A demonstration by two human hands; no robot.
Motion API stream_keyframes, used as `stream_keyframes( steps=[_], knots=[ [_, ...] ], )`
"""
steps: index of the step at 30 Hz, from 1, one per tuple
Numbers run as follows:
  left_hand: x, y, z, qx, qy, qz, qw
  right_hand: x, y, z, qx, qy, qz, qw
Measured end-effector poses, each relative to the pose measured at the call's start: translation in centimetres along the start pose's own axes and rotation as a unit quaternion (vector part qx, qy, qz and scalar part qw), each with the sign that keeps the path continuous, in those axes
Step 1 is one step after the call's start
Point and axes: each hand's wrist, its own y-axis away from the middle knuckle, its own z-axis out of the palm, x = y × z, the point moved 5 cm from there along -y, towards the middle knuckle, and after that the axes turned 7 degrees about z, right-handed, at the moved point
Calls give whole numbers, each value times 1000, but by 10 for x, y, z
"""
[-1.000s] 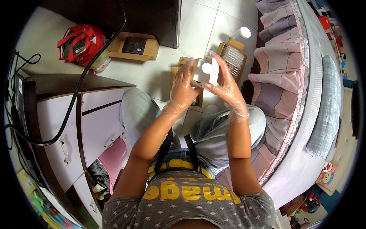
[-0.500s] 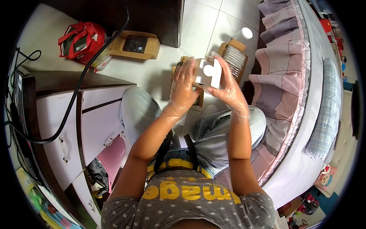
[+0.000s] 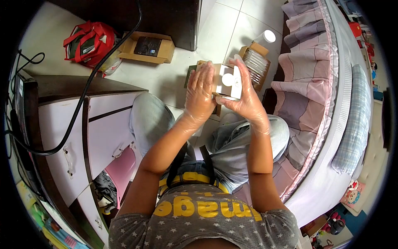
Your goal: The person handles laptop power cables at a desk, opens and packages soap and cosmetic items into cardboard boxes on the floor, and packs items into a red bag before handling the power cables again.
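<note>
Between my two hands is a small white box (image 3: 224,89), its flap standing up on the right side. A round white piece (image 3: 227,79) shows at its opening; I cannot tell whether it is a lid or a sticker. My left hand (image 3: 200,89), in a clear plastic glove, lies along the box's left side with its fingers together. My right hand (image 3: 248,97), gloved the same way, grips the right side, thumb near the lower edge and fingers behind the flap. Below the hands, a dark-green-edged box (image 3: 190,71) on the floor is mostly hidden.
A carton of stacked clear packets (image 3: 254,66) stands beyond my right hand, near a white-lidded container (image 3: 268,36). An open cardboard box with a dark pack (image 3: 147,46) and a red bag (image 3: 89,43) lie farther left. Drawers (image 3: 110,128) flank my left, a bed (image 3: 304,95) my right.
The white box has shifted slightly right and turned a little. My left thumb has drawn in out of sight, and my right thumb has moved left along the box's lower edge.
</note>
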Motion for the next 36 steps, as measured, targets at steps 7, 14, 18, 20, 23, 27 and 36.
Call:
stream_keyframes(
  steps=[7, 14, 18, 20, 23, 27, 36],
  knots=[
    [4, -2, -8, 10, -22, 18, 1000, -7, 3, -3, -18, -234, 16, 972],
    [12, 3, -8, 63, -139, 84, 985, -2, 7, 9, 124, -277, -14, 953],
    [12, 5, -13, 123, -115, 105, 980, -12, 13, 9, 149, -216, -68, 963],
    [9, 8, -15, 117, -110, 115, 980, -14, 16, 12, 145, -204, -88, 964],
    [7, 8, -13, 117, -109, 131, 978, -15, 17, 15, 160, -169, -113, 966],
    [8, 7, -15, 122, -108, 135, 977, -12, 18, 14, 145, -150, -100, 973],
    [-6, 8, 2, 60, 5, 63, 996, -11, 9, 3, 26, 14, -19, 999]
  ],
)
